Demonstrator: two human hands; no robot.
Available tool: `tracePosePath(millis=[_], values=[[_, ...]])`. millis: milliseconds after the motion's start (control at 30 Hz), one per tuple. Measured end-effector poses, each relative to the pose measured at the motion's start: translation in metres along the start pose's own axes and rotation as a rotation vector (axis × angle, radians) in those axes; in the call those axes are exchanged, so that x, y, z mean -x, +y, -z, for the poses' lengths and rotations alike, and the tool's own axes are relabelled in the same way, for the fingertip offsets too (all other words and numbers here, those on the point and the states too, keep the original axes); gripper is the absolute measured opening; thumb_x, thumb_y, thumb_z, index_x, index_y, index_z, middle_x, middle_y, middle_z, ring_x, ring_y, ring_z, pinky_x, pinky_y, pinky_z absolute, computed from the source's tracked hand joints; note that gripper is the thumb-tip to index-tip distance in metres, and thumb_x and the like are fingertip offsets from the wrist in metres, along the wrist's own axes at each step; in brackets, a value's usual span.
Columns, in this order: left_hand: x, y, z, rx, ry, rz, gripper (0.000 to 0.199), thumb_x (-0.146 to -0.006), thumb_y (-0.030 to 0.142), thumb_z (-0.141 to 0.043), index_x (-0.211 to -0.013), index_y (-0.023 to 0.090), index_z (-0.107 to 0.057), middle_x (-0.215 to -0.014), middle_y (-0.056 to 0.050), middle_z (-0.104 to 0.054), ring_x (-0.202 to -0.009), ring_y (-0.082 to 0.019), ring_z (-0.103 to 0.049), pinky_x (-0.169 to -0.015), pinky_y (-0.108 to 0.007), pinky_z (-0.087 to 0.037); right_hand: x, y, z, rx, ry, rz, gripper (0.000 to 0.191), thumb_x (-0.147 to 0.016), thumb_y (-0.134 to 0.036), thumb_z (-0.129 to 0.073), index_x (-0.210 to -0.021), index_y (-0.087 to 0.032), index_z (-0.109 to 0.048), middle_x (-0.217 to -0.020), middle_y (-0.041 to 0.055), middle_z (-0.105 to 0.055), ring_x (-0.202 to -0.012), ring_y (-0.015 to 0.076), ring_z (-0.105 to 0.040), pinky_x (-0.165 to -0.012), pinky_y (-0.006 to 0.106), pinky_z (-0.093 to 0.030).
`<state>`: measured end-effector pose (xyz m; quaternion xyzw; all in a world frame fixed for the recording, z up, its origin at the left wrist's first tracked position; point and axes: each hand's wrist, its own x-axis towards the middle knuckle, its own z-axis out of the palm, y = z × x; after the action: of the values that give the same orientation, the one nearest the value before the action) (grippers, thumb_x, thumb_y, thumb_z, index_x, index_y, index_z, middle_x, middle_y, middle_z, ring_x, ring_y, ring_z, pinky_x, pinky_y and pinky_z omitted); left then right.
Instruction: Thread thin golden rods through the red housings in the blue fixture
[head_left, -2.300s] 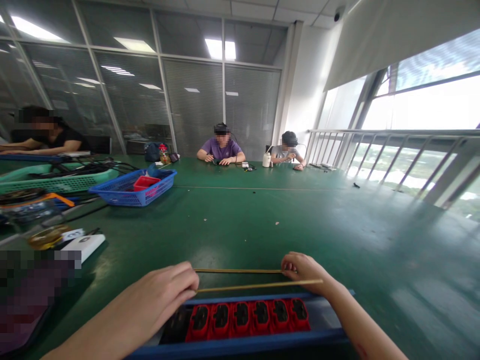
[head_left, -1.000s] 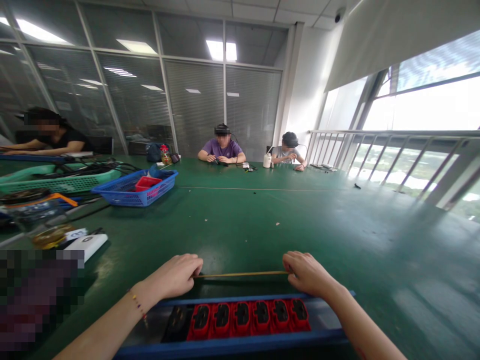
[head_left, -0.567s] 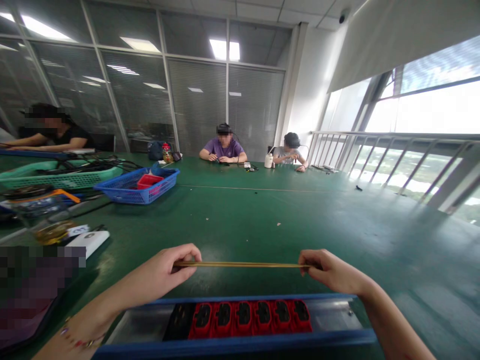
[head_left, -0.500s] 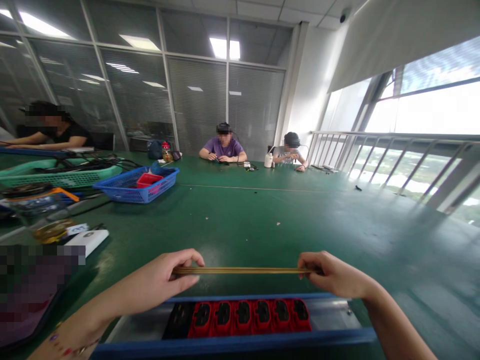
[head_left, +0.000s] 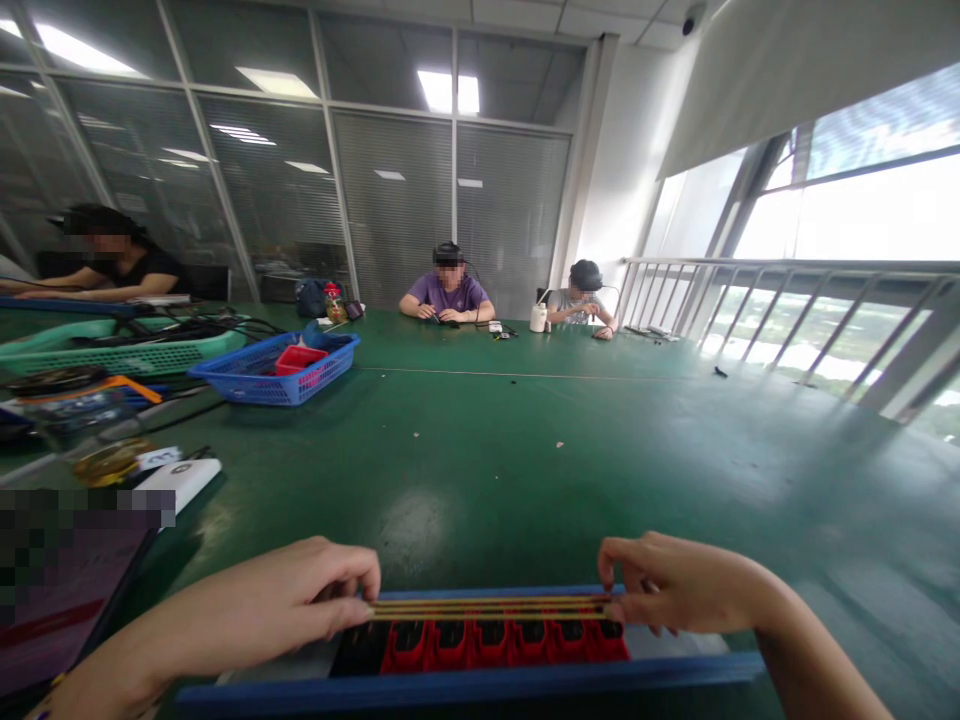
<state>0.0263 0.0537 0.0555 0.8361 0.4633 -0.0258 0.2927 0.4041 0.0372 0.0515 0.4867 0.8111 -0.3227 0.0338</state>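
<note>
Thin brass-coloured strips run side by side between my two hands, low over a row of red and black socket blocks. My left hand is closed on their left end, thumb in front and fingers behind. At the right end my right hand pinches them between thumb and curled fingers. The blocks sit in a long metal channel with blue edges, and a black block lies at the left of the row. Whether the strips touch the blocks I cannot tell.
A blue basket with a red tray stands at the left, beside a green basket of cables. Nearer are a jar and a white device. Several people sit around the green table.
Both hands have come down and nearer with the strips, from behind the channel to over the socket blocks. The strips now show slightly spread apart.
</note>
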Motion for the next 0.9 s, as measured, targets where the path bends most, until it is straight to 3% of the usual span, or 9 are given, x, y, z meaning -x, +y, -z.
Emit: tracePosePath(millis=[467, 733, 900], values=[[-0.002, -0.001, -0.003, 0.016, -0.023, 0.095, 0.015, -0.077, 0.037, -0.046, -0.082, 0.024, -0.051, -0.073, 0.006, -0.058, -0.069, -0.012, -0.053, -0.058, -0.019, -0.033, -0.008, 0.011, -0.006, 0.010, -0.064, -0.017, 0.031, -0.077, -0.045, -0.051, -0.089, -0.016, -0.052, -0.068, 0.0028, -0.067, -0.055, 0.0136, -0.060, -0.046, 0.018, -0.038], [-0.006, -0.006, -0.005, -0.003, -0.003, 0.075, 0.017, -0.074, 0.038, -0.049, -0.083, 0.024, -0.053, -0.075, 0.005, -0.059, -0.069, -0.012, -0.052, -0.057, -0.018, -0.033, -0.008, 0.014, -0.005, 0.019, -0.059, -0.002, 0.033, -0.075, -0.046, -0.053, -0.093, -0.017, -0.054, -0.071, 0.0029, -0.067, -0.059, 0.0140, -0.060, -0.049, 0.019, -0.039], [-0.007, -0.013, -0.004, -0.065, -0.008, 0.051, 0.026, -0.079, 0.041, -0.041, -0.071, 0.022, -0.058, -0.068, 0.004, -0.059, -0.063, -0.012, -0.052, -0.053, -0.018, -0.032, -0.007, 0.012, -0.003, 0.065, -0.031, -0.012, 0.033, -0.074, -0.046, -0.054, -0.091, -0.017, -0.056, -0.073, 0.0027, -0.066, -0.061, 0.0143, -0.059, -0.050, 0.019, -0.038]])
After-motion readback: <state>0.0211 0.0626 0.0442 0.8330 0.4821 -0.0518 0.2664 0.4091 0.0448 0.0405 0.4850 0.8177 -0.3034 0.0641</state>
